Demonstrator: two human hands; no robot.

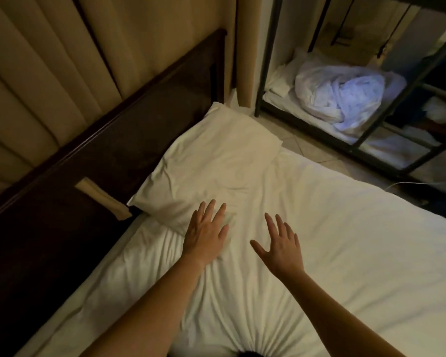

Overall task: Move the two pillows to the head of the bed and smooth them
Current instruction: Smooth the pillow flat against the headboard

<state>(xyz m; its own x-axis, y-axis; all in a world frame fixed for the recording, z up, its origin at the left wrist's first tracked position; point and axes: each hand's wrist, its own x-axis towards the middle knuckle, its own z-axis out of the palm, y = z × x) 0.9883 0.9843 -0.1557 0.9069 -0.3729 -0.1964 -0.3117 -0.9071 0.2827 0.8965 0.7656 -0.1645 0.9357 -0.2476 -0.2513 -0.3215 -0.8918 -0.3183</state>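
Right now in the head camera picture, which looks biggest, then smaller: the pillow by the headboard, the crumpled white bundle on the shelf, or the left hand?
1. Pillow, clearly the largest.
2. Bundle on the shelf; it sits farther away, so it may really be bigger than it looks.
3. Left hand, smallest, though nearest the camera.

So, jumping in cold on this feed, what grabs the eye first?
Two bare hands, spread flat: the left hand on the near end of a white pillow lying against the dark headboard, the right hand over the white bedding beside it. Up right, a crumpled bluish-white bundle sits on a black metal shelf.
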